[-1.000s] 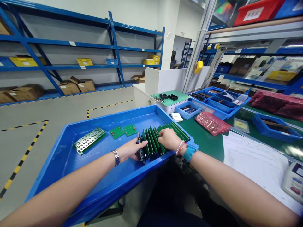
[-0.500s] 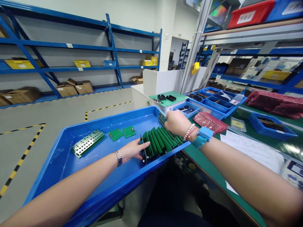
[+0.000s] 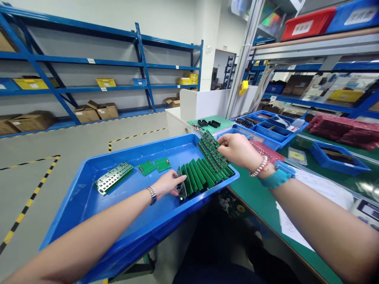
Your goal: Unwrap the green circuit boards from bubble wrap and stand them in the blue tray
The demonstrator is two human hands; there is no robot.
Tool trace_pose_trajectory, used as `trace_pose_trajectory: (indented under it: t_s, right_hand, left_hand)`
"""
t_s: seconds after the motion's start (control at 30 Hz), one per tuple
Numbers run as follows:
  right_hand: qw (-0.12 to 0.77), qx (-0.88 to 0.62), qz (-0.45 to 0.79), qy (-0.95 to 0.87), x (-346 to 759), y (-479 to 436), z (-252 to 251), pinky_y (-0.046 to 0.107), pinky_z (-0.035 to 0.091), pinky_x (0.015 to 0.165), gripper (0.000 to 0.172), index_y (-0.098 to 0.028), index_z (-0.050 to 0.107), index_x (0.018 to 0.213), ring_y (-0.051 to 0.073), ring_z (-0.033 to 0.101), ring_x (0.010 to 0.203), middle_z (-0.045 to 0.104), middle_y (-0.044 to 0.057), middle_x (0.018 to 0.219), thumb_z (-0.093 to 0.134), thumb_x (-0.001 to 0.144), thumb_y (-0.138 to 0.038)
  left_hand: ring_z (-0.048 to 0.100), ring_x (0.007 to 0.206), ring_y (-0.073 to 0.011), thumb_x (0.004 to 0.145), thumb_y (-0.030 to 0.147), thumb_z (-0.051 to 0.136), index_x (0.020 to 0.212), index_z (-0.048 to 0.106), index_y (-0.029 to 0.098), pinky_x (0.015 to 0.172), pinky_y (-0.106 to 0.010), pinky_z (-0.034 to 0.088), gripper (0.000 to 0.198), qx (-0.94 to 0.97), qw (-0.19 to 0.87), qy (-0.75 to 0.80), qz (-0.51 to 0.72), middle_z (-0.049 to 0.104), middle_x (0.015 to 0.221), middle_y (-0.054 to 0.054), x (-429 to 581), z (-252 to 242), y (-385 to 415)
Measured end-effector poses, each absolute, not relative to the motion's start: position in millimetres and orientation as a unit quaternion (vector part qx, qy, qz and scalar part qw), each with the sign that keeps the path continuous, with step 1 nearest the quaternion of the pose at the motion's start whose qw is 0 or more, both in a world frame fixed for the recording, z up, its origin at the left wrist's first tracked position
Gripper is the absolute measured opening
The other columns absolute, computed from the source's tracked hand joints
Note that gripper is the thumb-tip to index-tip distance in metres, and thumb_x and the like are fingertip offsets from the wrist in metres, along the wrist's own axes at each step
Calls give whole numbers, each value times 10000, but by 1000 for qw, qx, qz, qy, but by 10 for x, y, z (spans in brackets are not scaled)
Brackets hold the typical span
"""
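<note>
One populated green circuit board (image 3: 211,150) is pinched in the right hand (image 3: 235,150), tilted over the right end of the blue tray (image 3: 174,152). Left hand (image 3: 166,184)? Gripping the leftmost board (image 3: 182,190) of the leaning row (image 3: 197,176) inside that tray.

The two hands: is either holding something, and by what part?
The right hand holds a green circuit board by its right-hand edge. The left hand touches the leftmost board of the leaning row; whether it grips it cannot be told.
</note>
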State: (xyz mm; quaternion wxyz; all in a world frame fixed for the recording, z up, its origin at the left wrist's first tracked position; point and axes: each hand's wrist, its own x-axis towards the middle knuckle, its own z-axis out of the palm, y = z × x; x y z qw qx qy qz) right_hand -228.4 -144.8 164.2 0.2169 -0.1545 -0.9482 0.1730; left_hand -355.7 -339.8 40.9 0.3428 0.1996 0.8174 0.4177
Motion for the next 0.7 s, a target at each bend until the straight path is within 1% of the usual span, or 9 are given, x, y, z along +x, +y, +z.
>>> trace_pose_trajectory:
  t_s: [0.1,0.17,0.27,0.4,0.47,0.53,0.6,0.63,0.7]
  right_hand:
    - [214,-147,193,-946,-2249,-1465,1639,232,400,579,162,-124,638,744,129,551,591,639,22,648,498,670,-92]
    - [213,-145,211,-943,-2236,-1483,1634,235,403,583,171,-117,640,766,132,554,598,643,27,657,502,669,-92]
    - [201,-145,246,-937,-2229,-1525,1614,229,411,585,188,-109,639,808,130,561,613,652,33,683,511,670,-94]
    - [171,-134,282,-934,-2227,-1569,1559,210,407,537,200,-110,633,837,102,538,550,652,18,678,494,693,-94]
    - [157,-120,301,-933,-2227,-1565,1522,202,404,526,208,-119,631,857,94,532,546,648,7,681,484,712,-94]
    - [134,-99,326,-930,-2229,-1553,1486,202,409,532,211,-127,627,886,101,543,576,644,5,698,481,735,-105]
    - [115,-55,339,-932,-2233,-1556,1460,212,427,579,210,-133,621,915,116,565,641,648,16,742,478,763,-119]
    - [116,-18,329,-937,-2234,-1572,1455,219,434,623,210,-138,619,927,123,575,689,653,23,786,473,778,-122]
    - [137,78,255,-954,-2236,-1646,1459,230,423,677,230,-157,616,961,127,569,745,647,31,842,451,806,-115]
  left_hand:
    - [622,598,-166,700,620,534,970,433,171,551,-316,538,534,218,340,813,419,561,921,-86,-3566,395,-3428]
    - [611,588,-161,683,609,561,979,439,175,519,-308,526,539,228,326,819,413,550,942,-89,-3560,378,-3441]
    - [588,553,-152,675,606,570,946,454,167,477,-291,502,530,240,306,828,405,552,874,-72,-3542,372,-3447]
    - [525,482,-118,698,611,536,963,477,167,417,-247,441,521,257,264,833,412,543,747,-28,-3562,508,-3460]
    - [535,536,-120,724,595,518,968,490,174,449,-240,447,487,272,230,828,433,547,771,-30,-3603,663,-3480]
    - [557,646,-130,759,570,492,982,493,190,520,-239,473,441,287,187,818,462,550,861,-39,-3654,856,-3510]
    - [561,739,-138,774,552,488,992,503,202,586,-244,483,413,304,145,802,493,543,942,-43,-3693,1049,-3552]
    - [561,774,-144,777,548,490,982,517,200,620,-250,483,405,316,147,788,508,545,967,-46,-3702,1134,-3576]
    - [564,828,-165,778,553,487,940,554,184,673,-269,479,409,337,219,749,527,566,989,-60,-3691,1263,-3622]
